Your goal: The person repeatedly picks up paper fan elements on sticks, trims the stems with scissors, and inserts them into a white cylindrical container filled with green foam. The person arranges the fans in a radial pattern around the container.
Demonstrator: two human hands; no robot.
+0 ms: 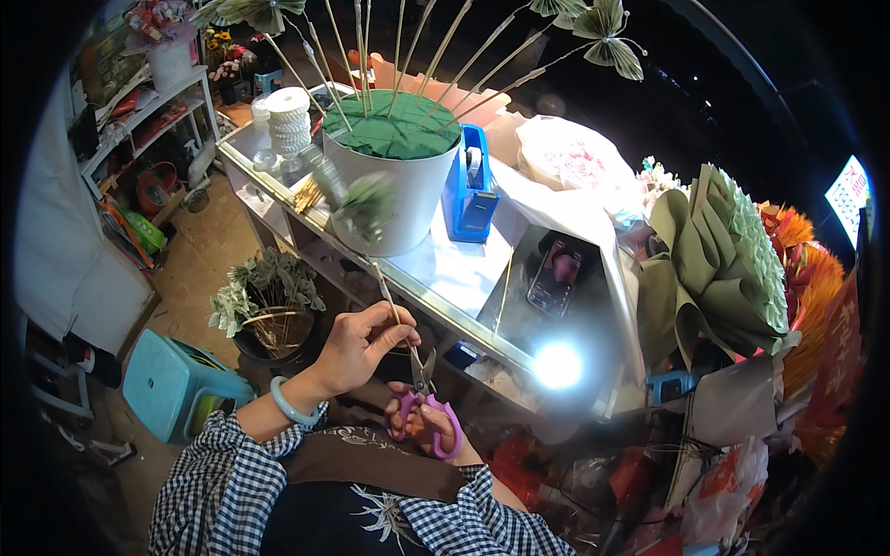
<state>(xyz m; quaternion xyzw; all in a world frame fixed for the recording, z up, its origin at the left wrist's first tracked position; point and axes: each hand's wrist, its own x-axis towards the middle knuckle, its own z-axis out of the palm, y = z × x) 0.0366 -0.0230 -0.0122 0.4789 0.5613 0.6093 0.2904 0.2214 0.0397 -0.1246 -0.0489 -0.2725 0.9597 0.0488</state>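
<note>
- In the head view, the left hand (366,343) is pinching a thin stick (386,292) between thumb and fingers; the stick is slanting up past them toward the near edge of the tabletop (459,278).
- Just below, the right hand (426,428) is curling around purple-handled scissors (423,378), whose blades are pointing up at the stick's lower end; I can't tell whether they are touching it.
- A blurred green leafy shape (366,208) is showing above the stick, in front of the white bucket (414,208).
- Over at far right, a lit sign (848,190) is carrying characters and digits, and a red banner (839,352) is bearing more characters.
- On the tabletop, the bucket's green top (394,130) is bristling with sticks (445,51), a blue tape dispenser (471,199) is standing beside it, and a phone (563,273) is glowing nearby.
- Wrapped bouquets (714,269) are crowding the right; a turquoise stool (167,389) is standing on the tan floor (209,218) at left.
</note>
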